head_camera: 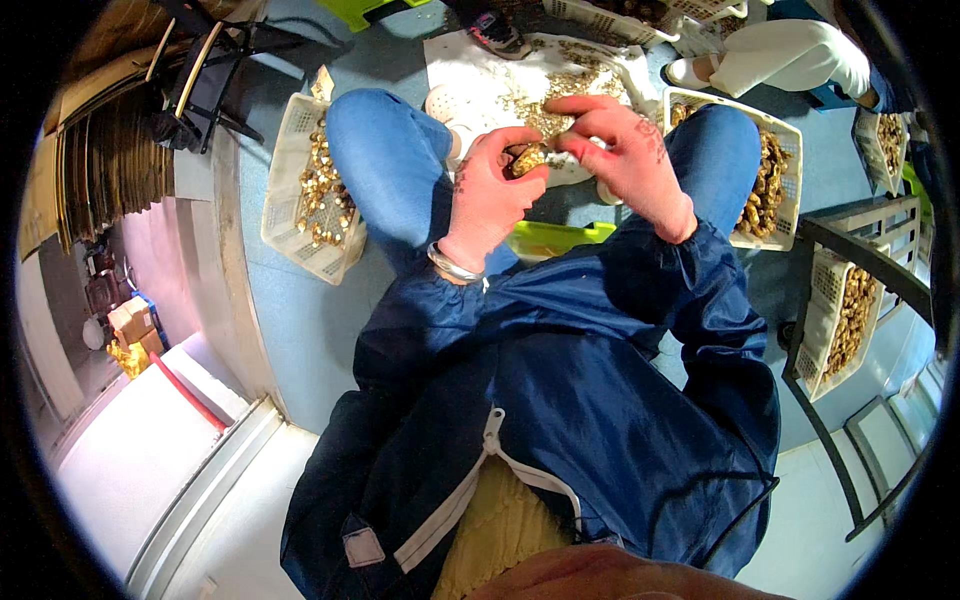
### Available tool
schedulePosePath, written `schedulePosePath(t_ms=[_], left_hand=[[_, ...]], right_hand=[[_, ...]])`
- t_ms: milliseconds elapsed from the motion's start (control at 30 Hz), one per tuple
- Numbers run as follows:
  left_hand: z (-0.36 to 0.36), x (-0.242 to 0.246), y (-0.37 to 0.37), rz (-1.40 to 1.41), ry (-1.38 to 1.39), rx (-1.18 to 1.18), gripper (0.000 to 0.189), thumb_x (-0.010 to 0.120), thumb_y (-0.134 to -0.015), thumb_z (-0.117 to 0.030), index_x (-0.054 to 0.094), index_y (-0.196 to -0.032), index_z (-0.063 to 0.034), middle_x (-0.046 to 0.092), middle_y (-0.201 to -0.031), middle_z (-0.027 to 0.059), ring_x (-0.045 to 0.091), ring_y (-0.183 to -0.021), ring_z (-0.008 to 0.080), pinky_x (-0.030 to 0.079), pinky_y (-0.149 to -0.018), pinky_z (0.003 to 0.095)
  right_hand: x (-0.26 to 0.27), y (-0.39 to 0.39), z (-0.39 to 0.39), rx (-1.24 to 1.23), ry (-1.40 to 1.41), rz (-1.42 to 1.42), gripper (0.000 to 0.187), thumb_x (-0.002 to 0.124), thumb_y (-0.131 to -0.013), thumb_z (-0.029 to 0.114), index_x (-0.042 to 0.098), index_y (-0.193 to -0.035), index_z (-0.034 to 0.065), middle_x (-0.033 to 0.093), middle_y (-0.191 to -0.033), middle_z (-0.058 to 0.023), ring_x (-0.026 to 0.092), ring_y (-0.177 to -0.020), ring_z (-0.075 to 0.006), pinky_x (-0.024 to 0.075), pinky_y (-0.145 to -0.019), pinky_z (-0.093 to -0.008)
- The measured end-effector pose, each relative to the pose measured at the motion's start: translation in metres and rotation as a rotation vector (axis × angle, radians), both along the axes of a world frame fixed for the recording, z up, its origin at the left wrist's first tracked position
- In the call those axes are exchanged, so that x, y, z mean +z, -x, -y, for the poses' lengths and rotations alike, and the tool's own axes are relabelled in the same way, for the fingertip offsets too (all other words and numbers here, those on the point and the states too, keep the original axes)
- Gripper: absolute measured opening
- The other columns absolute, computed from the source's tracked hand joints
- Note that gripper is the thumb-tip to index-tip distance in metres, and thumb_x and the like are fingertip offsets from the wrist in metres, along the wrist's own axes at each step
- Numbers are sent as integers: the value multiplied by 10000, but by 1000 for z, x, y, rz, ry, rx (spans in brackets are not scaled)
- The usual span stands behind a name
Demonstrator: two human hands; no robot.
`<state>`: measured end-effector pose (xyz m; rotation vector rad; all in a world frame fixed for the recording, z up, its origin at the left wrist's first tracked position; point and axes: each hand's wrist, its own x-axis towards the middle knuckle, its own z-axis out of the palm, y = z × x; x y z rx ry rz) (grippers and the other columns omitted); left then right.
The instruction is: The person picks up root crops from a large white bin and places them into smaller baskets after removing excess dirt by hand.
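Observation:
My left hand (491, 195), in a pink knit glove, pinches a brown and pale-yellow mushroom (529, 160) between thumb and fingers. Opposite it, my right hand (619, 146) wears a matching glove, its thumb and a finger brought close to the mushroom. Whether anything small sits between those fingertips cannot be made out. Below both hands, a white sheet (454, 64) covers part of the floor, scattered with brown and pale trimmings (551, 90). A white clog (444, 105) rests on it. Between my legs stands a lime-green plastic object (559, 238).
A white crate (285, 217) of brown and white mushrooms stands left; another crate (789, 202) is beside my right knee. Further right, a dark metal rack (806, 322) adjoins a filled crate (816, 352). A co-worker's white-trousered leg (787, 52) is ahead; stacked cardboard (112, 180) lies left.

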<state>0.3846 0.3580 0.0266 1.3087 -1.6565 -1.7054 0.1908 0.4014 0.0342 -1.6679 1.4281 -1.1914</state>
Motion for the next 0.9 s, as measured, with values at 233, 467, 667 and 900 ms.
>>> schedulePosePath(t_ms=[233,467,667,900], left_hand=[[-3,-1,3,27,286,36,437,695,-770,19,589,-1190,-38,538,-1007,68,583,-822,132,500,-750,262],[-3,10,3,118,423,22,499,703,-735,27,593,-1210,-81,523,-1010,76,574,-836,160,504,-746,270],[-4,10,3,115,442,24,492,698,-730,12,595,-1201,-86,533,-998,86,570,-814,171,499,-742,291],[-5,13,5,136,473,42,490,700,-723,6,598,-1193,-87,542,-973,88,573,-812,194,498,-739,302]], right_hand=[[-1,-1,2,-51,-75,-22,92,644,-853,136,697,-858,61,661,-1143,-91,622,-1006,-271,504,-844,-340],[2,-1,1,-49,-34,5,115,639,-854,148,701,-852,50,667,-1147,-102,628,-1006,-265,499,-856,-344],[4,-4,1,-116,-151,43,134,628,-850,152,718,-878,57,660,-1160,-94,617,-1019,-257,496,-857,-333],[-5,-5,4,-204,-91,31,115,659,-850,144,711,-881,47,672,-1141,-89,627,-999,-246,498,-834,-323]])
